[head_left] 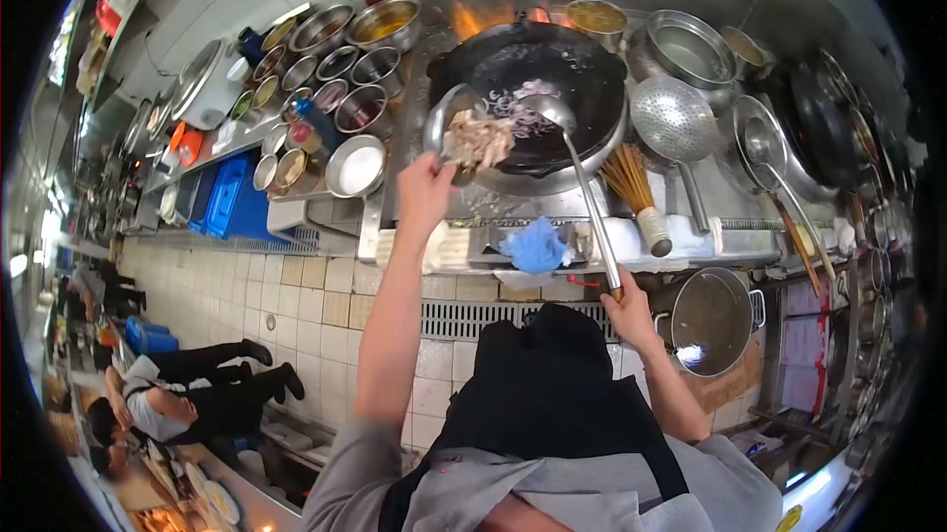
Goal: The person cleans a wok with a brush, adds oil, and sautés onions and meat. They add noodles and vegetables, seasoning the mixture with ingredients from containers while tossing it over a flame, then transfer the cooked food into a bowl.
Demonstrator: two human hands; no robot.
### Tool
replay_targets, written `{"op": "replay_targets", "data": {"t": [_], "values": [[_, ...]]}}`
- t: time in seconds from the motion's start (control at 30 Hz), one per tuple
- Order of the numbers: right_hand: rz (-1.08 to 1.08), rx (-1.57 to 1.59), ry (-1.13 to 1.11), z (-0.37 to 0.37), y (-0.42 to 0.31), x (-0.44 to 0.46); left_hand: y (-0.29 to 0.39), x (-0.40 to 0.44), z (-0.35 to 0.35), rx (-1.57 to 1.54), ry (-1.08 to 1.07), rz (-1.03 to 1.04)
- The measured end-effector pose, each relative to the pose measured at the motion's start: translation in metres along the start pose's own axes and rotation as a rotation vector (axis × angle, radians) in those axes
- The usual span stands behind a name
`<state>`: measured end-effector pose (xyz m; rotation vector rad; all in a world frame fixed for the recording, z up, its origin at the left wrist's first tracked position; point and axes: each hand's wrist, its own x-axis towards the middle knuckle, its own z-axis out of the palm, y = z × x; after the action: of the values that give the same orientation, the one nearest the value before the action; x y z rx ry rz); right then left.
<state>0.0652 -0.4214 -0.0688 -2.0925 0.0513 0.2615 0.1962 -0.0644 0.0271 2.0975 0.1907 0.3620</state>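
My left hand [426,185] grips the rim of a steel bowl [446,116], tilted over the left edge of a black wok [592,69]. Pale meat pieces [481,142] are at the bowl's lip, spilling toward the wok. Sliced purple onion [528,120] lies on the wok's bottom. A long-handled ladle [590,192] reaches into the wok, its round head beside the onion. My right hand [627,303] is closed around the wooden end of its handle. Flames [478,19] show behind the wok.
Left of the stove stand several seasoning bowls [357,165]. A bamboo brush [633,187], a perforated strainer [674,118] and a blue cloth [536,244] lie right and in front of the wok. A large pot [712,320] stands low at right. Another person [187,404] is far left.
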Motion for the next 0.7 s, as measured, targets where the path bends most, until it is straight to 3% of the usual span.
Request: {"op": "replay_targets", "data": {"t": [0.03, 0.13, 0.23, 0.33, 0.37, 0.5, 0.53, 0.6, 0.7], "values": [[-0.011, 0.008, -0.003, -0.006, 0.002, 0.000, -0.015, 0.025, 0.023, 0.194, 0.019, 0.143], [-0.024, -0.036, -0.011, -0.020, 0.001, 0.001, 0.007, 0.057, 0.053, 0.430, 0.041, 0.231], [-0.005, -0.174, -0.024, -0.033, -0.008, -0.001, 0.021, 0.064, 0.069, 0.508, 0.120, 0.293], [0.028, -0.074, -0.097, -0.048, -0.029, -0.004, 0.022, 0.047, 0.086, 0.489, -0.070, 0.425], [0.030, -0.018, -0.128, -0.057, -0.044, -0.006, 0.020, 0.040, 0.089, 0.458, 0.002, 0.444], [0.018, 0.122, -0.199, -0.081, -0.057, 0.028, -0.006, 0.026, 0.060, 0.259, 0.119, 0.176], [0.195, 0.202, -0.268, -0.089, -0.082, 0.042, -0.010, 0.016, 0.049, 0.145, 0.123, 0.082], [0.058, 0.049, -0.187, -0.072, -0.063, 0.077, -0.012, -0.015, 0.027, -0.094, 0.157, -0.105], [-0.181, -0.363, -0.024, -0.049, -0.065, 0.103, -0.016, -0.079, -0.010, -0.204, 0.248, -0.269]]}}
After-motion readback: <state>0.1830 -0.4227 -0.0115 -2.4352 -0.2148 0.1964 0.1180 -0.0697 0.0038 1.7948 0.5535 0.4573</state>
